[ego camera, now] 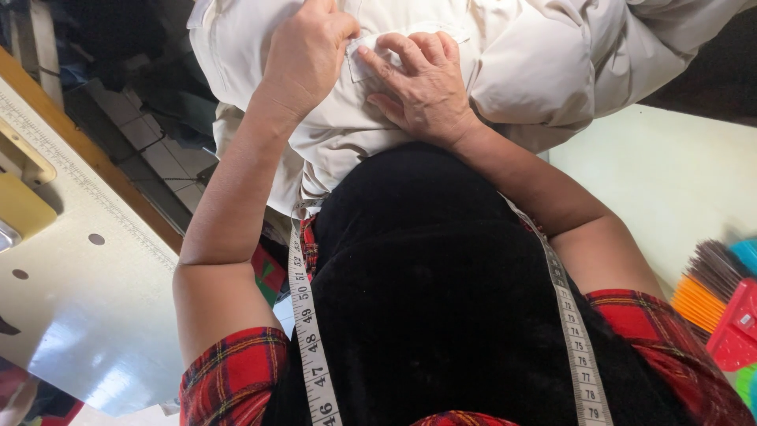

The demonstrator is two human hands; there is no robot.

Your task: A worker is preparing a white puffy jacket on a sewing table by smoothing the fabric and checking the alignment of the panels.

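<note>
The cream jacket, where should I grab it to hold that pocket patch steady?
Pinch the jacket just beside the rectangular patch, coming from above. The padded cloth bunches there into soft folds that the fingers can gather. The left hand already grips the fold at the patch's left edge, while the right hand lies flat across it.

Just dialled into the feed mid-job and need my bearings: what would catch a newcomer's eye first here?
Both hands meet at the top centre on a cream padded garment: the left hand pinches the fabric while the right hand lies flat beside a small rectangular patch. A white measuring tape hangs around the person's neck over a black top with red tartan sleeves. Brightly coloured tools sit at the right edge.
</note>
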